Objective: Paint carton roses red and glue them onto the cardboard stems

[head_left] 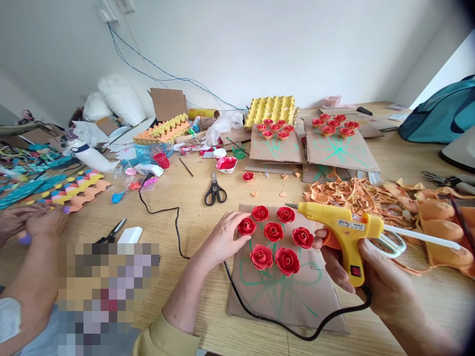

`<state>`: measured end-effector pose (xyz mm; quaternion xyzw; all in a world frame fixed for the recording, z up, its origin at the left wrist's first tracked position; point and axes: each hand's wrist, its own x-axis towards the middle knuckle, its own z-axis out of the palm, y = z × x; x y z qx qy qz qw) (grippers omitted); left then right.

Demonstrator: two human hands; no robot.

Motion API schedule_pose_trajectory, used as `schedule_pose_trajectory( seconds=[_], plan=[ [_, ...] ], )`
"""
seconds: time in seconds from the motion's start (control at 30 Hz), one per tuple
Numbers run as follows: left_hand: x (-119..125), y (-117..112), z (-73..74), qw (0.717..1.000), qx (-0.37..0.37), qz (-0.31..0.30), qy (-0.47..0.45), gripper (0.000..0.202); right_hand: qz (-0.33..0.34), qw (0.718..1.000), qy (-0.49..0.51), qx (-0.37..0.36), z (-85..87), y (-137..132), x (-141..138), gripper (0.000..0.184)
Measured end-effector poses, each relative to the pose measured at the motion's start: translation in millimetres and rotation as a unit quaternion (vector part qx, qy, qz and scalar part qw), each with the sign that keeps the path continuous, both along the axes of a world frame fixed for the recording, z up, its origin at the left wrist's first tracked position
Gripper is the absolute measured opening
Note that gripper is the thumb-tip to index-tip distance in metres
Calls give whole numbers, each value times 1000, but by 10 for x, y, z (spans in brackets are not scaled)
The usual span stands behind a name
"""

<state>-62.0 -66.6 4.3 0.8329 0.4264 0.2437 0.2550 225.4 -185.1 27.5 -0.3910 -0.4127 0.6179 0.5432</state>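
My right hand (374,277) is wrapped round the handle of a yellow hot glue gun (341,222); a white glue stick (423,236) juts from its rear and the nozzle points left. Below the nozzle lies a brown cardboard sheet (256,301) with green painted stems and several red flowers (273,231) on its upper half. My left hand (224,237) has its thumb and fingers round the red flower (247,226) at the left of the group. The gun's black cord (267,320) crosses the cardboard.
Black scissors (214,192), a loose red flower (248,176) and a dish of red paint (226,164) stand beyond the cardboard. Orange egg-carton scraps (345,198) are heaped right. Finished-looking flower panels (341,151) lie behind. A co-worker's hands (46,222) hold something at left.
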Motion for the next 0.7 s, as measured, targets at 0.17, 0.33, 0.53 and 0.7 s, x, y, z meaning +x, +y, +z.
schedule_pose_trajectory(
  seconds=[0.17,0.33,0.53,0.7],
  plan=[
    [-4,8,68,988,-74,65,-122,49,10,999,-38,-6,-33,-30,-71,50],
    [39,-24,91,919,-250,19,-306,47,22,996,-81,-21,-96,-74,-106,55],
    [119,-85,81,832,-372,-8,-412,54,32,982,-180,-36,-121,-163,-97,60],
    [148,-129,96,787,-427,-48,-444,56,33,977,-201,-62,-73,-226,-122,57]
  ],
)
